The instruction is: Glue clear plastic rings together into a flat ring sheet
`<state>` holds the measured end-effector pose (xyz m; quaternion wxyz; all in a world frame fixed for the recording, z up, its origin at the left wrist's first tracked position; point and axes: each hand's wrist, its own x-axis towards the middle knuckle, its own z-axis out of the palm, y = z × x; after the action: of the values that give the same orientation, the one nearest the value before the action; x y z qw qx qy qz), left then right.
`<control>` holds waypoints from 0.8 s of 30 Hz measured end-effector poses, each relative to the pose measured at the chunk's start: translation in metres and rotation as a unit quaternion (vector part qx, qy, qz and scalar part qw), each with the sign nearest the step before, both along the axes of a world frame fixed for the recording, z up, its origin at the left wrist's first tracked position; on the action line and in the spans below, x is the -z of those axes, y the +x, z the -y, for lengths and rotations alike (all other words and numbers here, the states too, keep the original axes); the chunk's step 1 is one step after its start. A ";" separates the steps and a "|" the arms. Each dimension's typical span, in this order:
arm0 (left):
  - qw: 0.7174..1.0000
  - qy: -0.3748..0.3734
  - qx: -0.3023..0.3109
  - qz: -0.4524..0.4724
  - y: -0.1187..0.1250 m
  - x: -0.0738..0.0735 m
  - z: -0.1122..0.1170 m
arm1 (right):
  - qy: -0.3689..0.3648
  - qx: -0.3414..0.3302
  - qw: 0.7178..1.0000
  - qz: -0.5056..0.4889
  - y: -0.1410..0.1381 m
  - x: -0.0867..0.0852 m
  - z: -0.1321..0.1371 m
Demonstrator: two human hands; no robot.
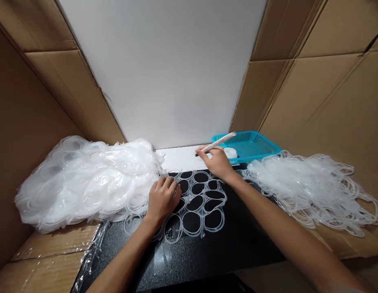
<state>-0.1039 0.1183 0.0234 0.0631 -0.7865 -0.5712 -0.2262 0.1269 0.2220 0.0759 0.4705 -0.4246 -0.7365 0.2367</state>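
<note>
A clear plastic sheet with round holes (202, 212) lies on the black speckled tabletop (237, 244). My left hand (163, 197) rests palm down on the sheet's left side, by the big white pile. Its fingers are slightly bent, the thumb stands apart, and nothing shows in its grasp. Above the sheet's far edge, my right hand (217, 162) is closed on a slim white stick (221, 141). That stick slants up to the right, with a dark tip at its lower end. What kind of tool it is, I cannot tell.
At left is a thick heap of translucent plastic sheets (94, 179); at right lies a looser pile of holed sheets (307, 189). A blue basket (259, 156) sits at the back right, a small white piece (230, 153) near its left end. Cardboard walls (323, 93) flank a white panel (170, 73).
</note>
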 end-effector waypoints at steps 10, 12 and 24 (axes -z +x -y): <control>0.984 -0.120 0.126 0.034 -0.011 0.023 -0.009 | -0.122 -0.110 0.986 -0.006 -0.039 0.091 0.006; 0.983 -0.113 0.135 0.044 -0.012 0.023 -0.009 | -0.121 -0.121 0.985 -0.009 -0.037 0.092 0.006; 0.980 -0.123 0.150 0.036 -0.013 0.024 -0.011 | -0.107 -0.122 0.987 -0.006 -0.038 0.088 0.008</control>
<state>-0.1172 0.1288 -0.0008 -0.0896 -0.8564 -0.4718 -0.1896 0.0891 0.2145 -0.0119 0.3941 -0.3782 -0.7504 0.3721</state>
